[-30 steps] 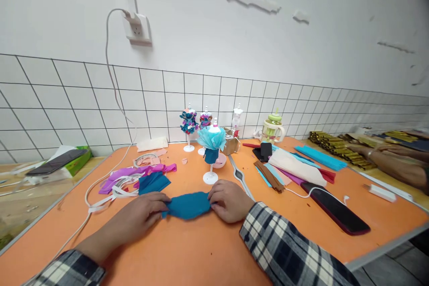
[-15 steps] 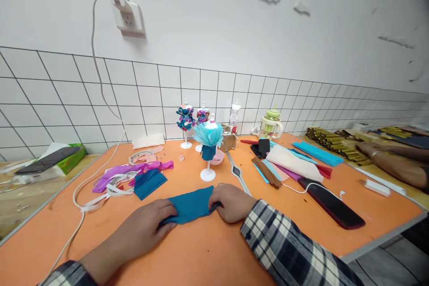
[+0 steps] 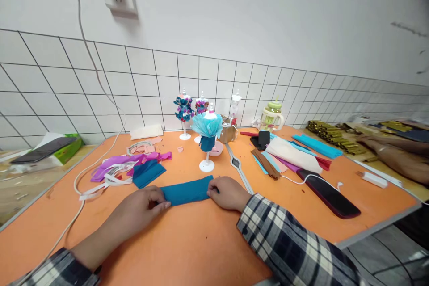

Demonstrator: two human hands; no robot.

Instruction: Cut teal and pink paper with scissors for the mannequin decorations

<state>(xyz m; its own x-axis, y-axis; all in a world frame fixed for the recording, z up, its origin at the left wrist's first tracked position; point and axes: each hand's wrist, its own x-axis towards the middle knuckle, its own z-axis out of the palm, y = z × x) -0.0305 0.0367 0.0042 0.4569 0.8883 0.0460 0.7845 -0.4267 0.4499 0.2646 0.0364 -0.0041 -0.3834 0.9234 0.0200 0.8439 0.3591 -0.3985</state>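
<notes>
A strip of teal crepe paper (image 3: pixel 188 191) lies stretched flat on the orange table between my hands. My left hand (image 3: pixel 142 208) pinches its left end, thumb below and fingers above. At the opposite end, my right hand (image 3: pixel 228 193) is closed on the strip's edge with curled fingers. Just behind the strip stands a small white dress form (image 3: pixel 207 164) wearing a light-blue ruffled top and a dark teal skirt. Another folded teal piece (image 3: pixel 149 173) rests to the left, beside magenta and purple strips (image 3: pixel 114 166) and a coil of white ribbon (image 3: pixel 117 178).
Several other small dress forms (image 3: pixel 184 111) stand behind, near a pink bowl (image 3: pixel 217 148) and a cardboard box (image 3: pixel 228 132). On the right are paper rolls (image 3: pixel 291 154), a dark phone (image 3: pixel 330 193) and a green-lidded cup (image 3: pixel 272 116). A white cable (image 3: pixel 80 174) crosses the left side. Another person's arm (image 3: pixel 395 154) is far right.
The teal strip is pulled longer and flatter, its lower edge straighter. My left hand has shifted left with its end. The whole view has tilted slightly downward.
</notes>
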